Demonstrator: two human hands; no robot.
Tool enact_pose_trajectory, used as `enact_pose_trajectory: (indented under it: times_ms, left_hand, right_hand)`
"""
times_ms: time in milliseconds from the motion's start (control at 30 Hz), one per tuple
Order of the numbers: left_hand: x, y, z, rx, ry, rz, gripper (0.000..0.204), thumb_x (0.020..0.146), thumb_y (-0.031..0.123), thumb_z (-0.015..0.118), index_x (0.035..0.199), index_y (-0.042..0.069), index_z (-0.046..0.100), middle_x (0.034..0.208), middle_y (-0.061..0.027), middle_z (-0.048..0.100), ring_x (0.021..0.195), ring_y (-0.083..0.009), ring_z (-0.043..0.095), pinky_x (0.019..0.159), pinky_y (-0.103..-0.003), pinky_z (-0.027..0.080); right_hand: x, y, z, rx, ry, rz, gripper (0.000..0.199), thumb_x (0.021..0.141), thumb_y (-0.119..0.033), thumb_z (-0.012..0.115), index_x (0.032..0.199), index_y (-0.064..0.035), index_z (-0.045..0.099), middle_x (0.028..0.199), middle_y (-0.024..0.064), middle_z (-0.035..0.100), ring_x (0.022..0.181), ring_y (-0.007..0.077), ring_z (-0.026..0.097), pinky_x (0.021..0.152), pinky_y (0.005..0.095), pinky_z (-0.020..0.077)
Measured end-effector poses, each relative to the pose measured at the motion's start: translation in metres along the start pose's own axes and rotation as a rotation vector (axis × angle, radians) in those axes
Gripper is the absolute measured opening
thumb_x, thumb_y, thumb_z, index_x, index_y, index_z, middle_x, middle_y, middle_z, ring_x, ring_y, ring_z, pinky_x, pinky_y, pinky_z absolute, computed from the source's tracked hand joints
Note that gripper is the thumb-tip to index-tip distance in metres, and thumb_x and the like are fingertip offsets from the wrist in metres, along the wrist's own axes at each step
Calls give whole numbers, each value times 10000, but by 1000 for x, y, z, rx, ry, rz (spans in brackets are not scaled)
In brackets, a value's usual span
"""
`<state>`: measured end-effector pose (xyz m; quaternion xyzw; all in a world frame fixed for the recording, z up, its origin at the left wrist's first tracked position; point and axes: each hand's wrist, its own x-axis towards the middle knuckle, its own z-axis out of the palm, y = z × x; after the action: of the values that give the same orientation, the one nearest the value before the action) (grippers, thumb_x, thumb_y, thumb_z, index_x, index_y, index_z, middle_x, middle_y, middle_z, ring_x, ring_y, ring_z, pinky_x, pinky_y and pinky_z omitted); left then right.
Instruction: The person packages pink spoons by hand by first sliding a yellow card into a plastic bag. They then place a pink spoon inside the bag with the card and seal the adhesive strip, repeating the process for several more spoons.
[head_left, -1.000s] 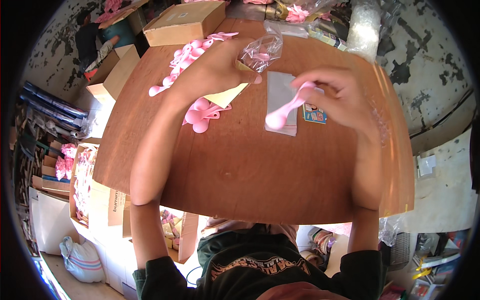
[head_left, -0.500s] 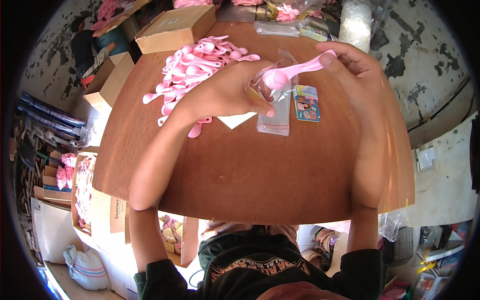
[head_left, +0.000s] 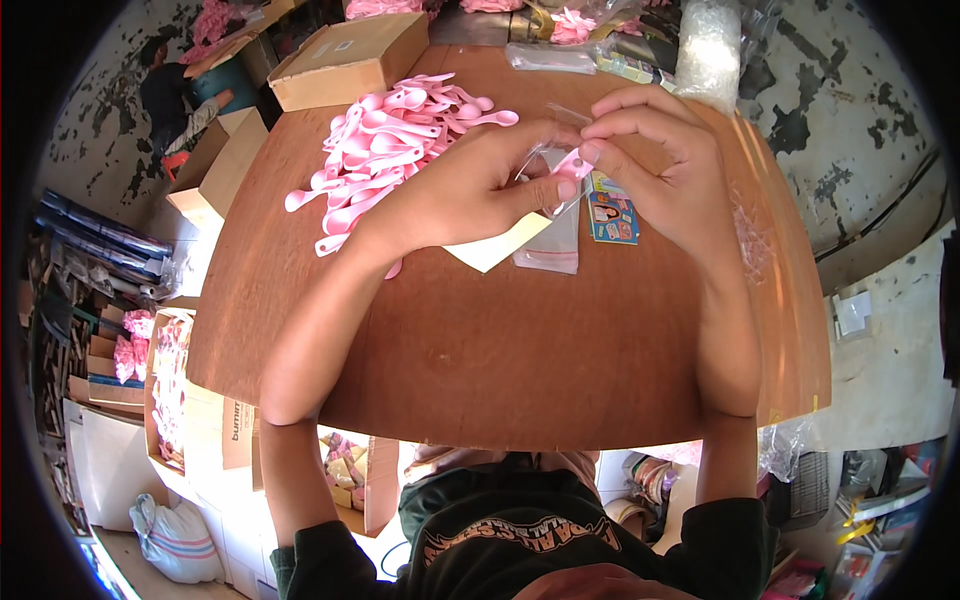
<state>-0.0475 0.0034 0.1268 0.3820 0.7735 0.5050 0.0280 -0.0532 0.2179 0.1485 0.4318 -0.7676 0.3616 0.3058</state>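
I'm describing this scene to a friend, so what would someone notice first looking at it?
First, the heap of small pink plastic spoons at the far left of the round brown wooden table. Next, the left hand and right hand meeting near the table's far middle, pinching one pink spoon at a clear plastic sleeve. A closed brown cardboard box sits behind the heap.

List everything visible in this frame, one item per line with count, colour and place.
Spoons: a heap, pink, table's far left.
Spoon: one, pink, pinched between both hands.
Clear bags: small stack, transparent, under the hands.
Printed card: one, multicoloured, beside the bags.
Cream card: one, below the left hand.
Cardboard box: one, brown, table's far-left corner.
Table: one, brown wood.
Left hand: grips the spoon and a bag.
Right hand: pinches the spoon.
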Motion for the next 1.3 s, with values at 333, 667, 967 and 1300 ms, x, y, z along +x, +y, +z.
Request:
enact_pose_trajectory:
  times_ms: [333,667,967,1300]
  left_hand:
    - [-4,4,10,388,83,173,362,907,146,641,1227,34,514,560,-177,558,516,-334,585,515,-426,438]
    - [-7,-2,8,513,-5,111,370,909,149,644,1236,28,521,555,-154,531,472,-293,557,498,-400,409]
    - [-4,4,8,546,-37,200,443,869,115,639,1294,73,523,572,-176,557,529,-366,576,548,-456,480]
    - [-9,11,-1,62,206,317,530,897,107,664,1390,89,471,845,-127,694,676,-167,652,630,-287,496]
  right_hand:
    - [-3,-5,0,-176,9,23,166,728,-79,780,854,-15,692,861,63,656,720,215,616,631,334,480]
    - [-7,-2,1,-163,-73,62,72,779,-57,693,826,-3,692,795,90,645,633,227,601,583,324,477]
    - [-4,0,-12,-20,-73,167,72,671,-4,655,742,-5,644,731,48,628,644,130,597,612,255,460]
    - [-9,2,-77,710,182,196,118,833,-133,623,880,-26,606,931,38,591,849,165,569,854,338,436]
